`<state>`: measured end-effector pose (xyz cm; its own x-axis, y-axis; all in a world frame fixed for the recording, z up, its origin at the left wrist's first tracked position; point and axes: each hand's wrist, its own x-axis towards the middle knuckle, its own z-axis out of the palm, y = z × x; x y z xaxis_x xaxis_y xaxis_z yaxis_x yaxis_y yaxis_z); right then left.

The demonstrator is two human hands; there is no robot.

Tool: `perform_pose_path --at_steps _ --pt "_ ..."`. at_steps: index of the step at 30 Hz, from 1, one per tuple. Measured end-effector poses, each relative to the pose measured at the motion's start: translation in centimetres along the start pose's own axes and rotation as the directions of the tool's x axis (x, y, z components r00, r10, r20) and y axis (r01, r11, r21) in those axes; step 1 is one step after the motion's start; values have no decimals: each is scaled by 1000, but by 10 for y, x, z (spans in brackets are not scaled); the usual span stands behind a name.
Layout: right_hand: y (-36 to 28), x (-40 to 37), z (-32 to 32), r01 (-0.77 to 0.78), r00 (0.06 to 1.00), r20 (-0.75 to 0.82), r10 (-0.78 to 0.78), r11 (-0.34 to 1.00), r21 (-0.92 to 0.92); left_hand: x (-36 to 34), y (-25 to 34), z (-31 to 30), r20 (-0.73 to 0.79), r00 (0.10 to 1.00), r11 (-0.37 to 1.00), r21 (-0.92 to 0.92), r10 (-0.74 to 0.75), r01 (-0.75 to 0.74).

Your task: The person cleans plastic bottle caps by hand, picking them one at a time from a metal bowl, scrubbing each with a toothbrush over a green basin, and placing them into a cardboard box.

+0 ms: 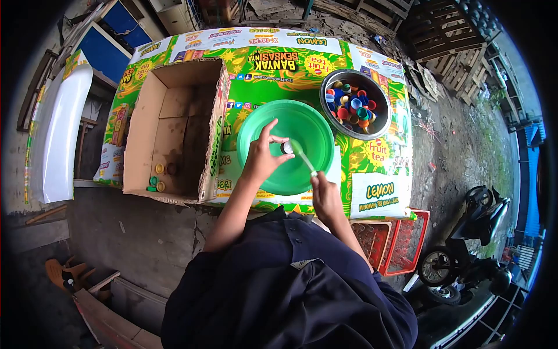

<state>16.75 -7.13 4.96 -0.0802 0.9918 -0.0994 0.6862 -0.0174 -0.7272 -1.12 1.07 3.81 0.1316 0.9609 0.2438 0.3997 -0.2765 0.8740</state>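
A table [363, 157] wears a bright advertising sheet [256, 87] in green, yellow and white, its printing shouting "fruit tea," "LEMON" and "BANYAK SENSASINYA" to those of us looking on. Three containers stand in a row across the cover: at left, an open, worn cardboard box [139, 134] with dark marker writing along its inner-facing side; at center, a wide green basin [317, 125], near the box; and at right, a dark round bowl [375, 90], just beside the basin's far rim.

The tool handle [307, 163] looks smooth plastic, like the basin [314, 120], while the box [145, 125] is rough, matt cardboard
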Motion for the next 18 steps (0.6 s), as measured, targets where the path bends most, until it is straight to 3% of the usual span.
perform_pose_path --at_steps 1,5,9,11,13,15,18 --pt "-4 -2 2 15 998 60 -11 998 -66 0 6 -2 -11 1000 1000 -18 9 -9" --pt "13 11 -2 -33 990 -138 21 996 -83 0 18 -9 -44 999 999 -43 12 -14" --pt "-4 -2 3 82 996 -31 -85 993 -84 3 20 -9 -58 997 999 -22 42 -43" --pt "7 8 0 -96 992 -89 86 988 -118 -1 17 -8 -59 998 998 -50 21 -24" --pt "0 1 -2 3 991 -136 -6 1000 -21 -1 16 -9 -69 997 998 -62 20 -24" --pt "2 -9 9 103 990 -87 -110 991 -82 -1 16 -8 -76 997 997 -72 32 -38" --pt "12 -5 5 -21 993 -121 12 997 -74 -3 14 -9 -89 996 991 -134 18 -30"
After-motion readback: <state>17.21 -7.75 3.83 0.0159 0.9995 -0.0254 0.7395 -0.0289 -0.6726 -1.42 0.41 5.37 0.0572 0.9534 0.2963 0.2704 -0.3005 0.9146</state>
